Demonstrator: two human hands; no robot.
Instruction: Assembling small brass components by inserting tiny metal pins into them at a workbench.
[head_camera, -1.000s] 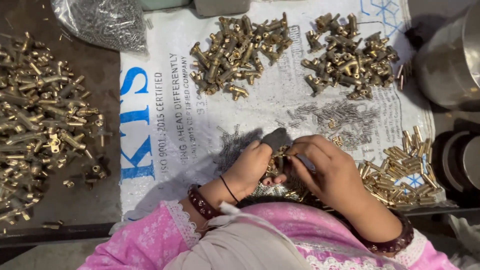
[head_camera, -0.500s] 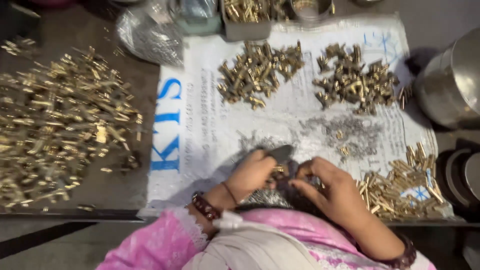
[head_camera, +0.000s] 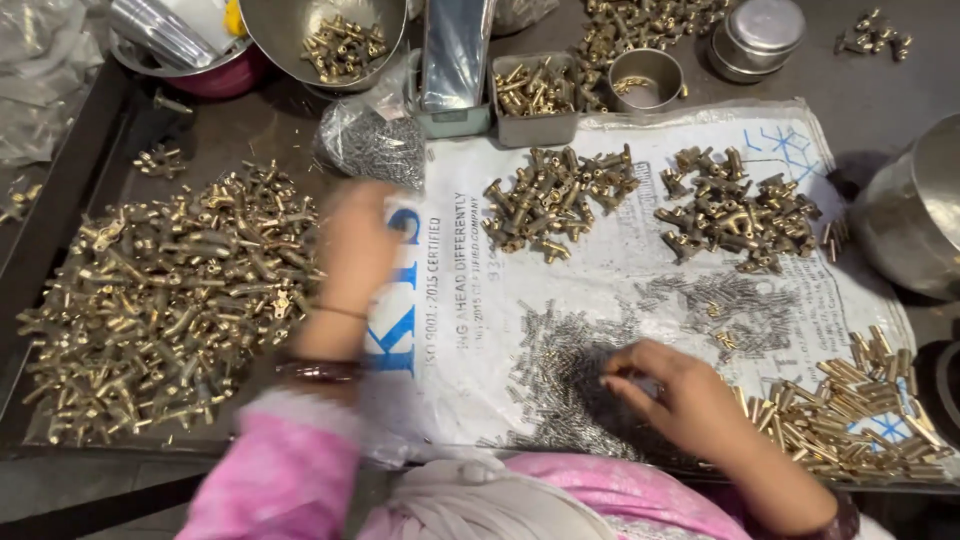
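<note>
The right hand rests on a spread of small grey pins lying near the middle of the white sack on the desk, its fingers curled together as if pinching pins, though the grip itself cannot be told. The left hand, blurred, reaches over the big pile of brass fittings at left; its fingers cannot be read. Two smaller brass heaps lie farther off, seemingly sorted; the large pile looks mostly unworked.

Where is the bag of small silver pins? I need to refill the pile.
In the head view, the clear bag of pins lies upper left of centre, at the white sack's top-left corner, just above the blurred left hand and right of the big brass pile.
</note>
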